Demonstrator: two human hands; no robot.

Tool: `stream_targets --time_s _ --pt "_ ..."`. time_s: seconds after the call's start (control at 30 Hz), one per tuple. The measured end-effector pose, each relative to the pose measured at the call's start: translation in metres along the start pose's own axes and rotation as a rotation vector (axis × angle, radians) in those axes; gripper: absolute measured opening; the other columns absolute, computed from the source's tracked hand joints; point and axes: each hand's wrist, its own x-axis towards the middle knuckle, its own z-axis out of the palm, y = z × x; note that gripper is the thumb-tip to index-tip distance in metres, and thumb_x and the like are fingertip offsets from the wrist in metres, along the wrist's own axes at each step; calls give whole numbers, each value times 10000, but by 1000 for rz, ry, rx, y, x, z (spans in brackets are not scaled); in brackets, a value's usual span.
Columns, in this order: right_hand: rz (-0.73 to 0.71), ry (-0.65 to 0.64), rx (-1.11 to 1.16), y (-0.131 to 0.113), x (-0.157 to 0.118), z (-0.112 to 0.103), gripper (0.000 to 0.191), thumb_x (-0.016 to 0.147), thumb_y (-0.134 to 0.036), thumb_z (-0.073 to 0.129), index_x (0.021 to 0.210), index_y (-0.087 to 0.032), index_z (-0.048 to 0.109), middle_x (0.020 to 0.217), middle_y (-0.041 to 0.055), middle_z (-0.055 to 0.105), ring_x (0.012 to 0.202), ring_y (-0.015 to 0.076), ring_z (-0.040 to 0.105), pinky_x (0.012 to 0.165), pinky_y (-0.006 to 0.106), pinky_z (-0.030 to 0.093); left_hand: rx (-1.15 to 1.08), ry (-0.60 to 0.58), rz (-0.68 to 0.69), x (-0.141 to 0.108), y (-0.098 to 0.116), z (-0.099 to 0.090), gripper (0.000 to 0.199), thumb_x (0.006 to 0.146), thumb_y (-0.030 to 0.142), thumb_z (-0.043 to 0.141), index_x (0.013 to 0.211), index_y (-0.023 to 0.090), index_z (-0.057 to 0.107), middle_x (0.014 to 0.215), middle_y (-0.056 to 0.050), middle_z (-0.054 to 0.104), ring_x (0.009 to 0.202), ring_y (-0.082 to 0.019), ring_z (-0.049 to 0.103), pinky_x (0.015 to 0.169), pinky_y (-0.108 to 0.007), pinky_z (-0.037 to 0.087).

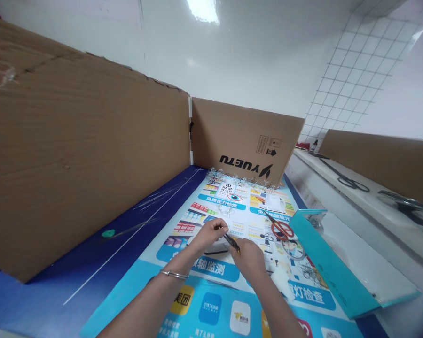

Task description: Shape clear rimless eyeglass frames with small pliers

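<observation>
Both hands are over the middle of a printed sheet (215,282). My right hand (249,257) is wrapped round the handle of a small dark tool (231,241), which points up and left. At the tool's tip is my left hand (214,232), its thumb and fingers pinched together; what they pinch is too small to make out. A silver bangle (174,274) circles my left wrist. Red-handled scissors (282,230) lie to the right of the hands, above a coil of wire (293,249). Something white and crumpled (282,281) is beside my right forearm.
An open turquoise box (338,267) with clear plastic inside sits at the right. Cardboard panels (102,136) wall the left and back. Tangled clear pieces (245,180) line the back edge. Black scissors (352,182) lie on a white ledge. A green item (108,233) lies at left.
</observation>
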Motion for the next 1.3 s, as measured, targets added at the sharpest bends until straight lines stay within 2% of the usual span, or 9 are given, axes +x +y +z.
stream_targets --time_s 0.13,0.4,0.63,0.87,1.3 --pt "7 -16 -2 0 0 1 299 817 -445 378 870 -226 575 818 42 617 757 189 552 573 242 312 70 -21 52 -1 1 0 157 715 300 521 713 149 563 588 26 496 512 -86 426 495 -201 327" --pt "13 -18 -31 -1 -1 2 269 809 -414 391 811 -216 573 783 47 616 711 186 552 553 239 307 346 31 225 -3 4 6 95 702 202 512 650 168 583 656 1 535 669 -135 484 617 -233 342" --pt "14 -24 -29 -1 0 2 264 811 -406 381 805 -217 566 786 37 617 716 176 553 554 233 294 382 22 213 -2 3 5 107 715 199 491 666 168 581 664 5 543 670 -133 489 616 -230 345" --pt "-1 -41 -8 2 1 3 272 807 -427 372 784 -238 566 755 8 622 678 169 560 516 222 263 325 -2 165 0 -2 3 104 714 209 499 689 159 586 675 7 543 663 -125 495 607 -223 349" --pt "18 -64 4 1 0 3 277 808 -420 381 797 -223 576 765 28 633 684 173 569 541 225 291 390 13 215 -1 2 5 98 716 205 505 666 164 577 665 7 547 673 -128 497 621 -231 353"
